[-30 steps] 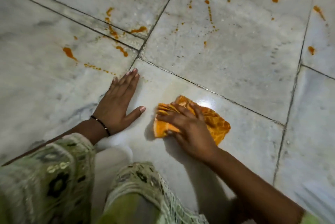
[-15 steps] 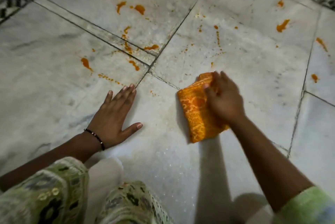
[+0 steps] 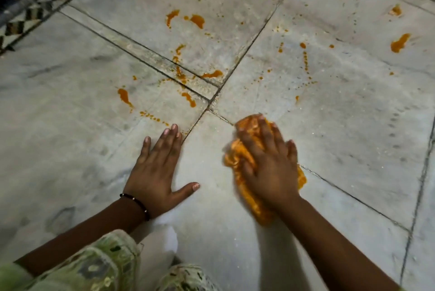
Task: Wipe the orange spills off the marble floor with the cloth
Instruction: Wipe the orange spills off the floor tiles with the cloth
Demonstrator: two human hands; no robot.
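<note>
While the left hand (image 3: 157, 169) is being pressed flat, fingers spread, on the marble floor (image 3: 353, 126), an orange cloth (image 3: 242, 159) is being pressed down by the right hand's (image 3: 270, 168) straight fingers; orange spills (image 3: 196, 20) are lying beyond.

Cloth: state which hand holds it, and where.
The right hand presses flat on the middle of the orange cloth, fingers spread; no pinch. The left hand holds nothing.

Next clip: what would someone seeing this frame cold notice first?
Orange spills spatter the marble floor across the upper half of the view. Nearer the camera, the right hand presses flat on an orange cloth just right of centre. The left hand, a dark bracelet at its wrist, lies spread on bare marble beside it.
</note>
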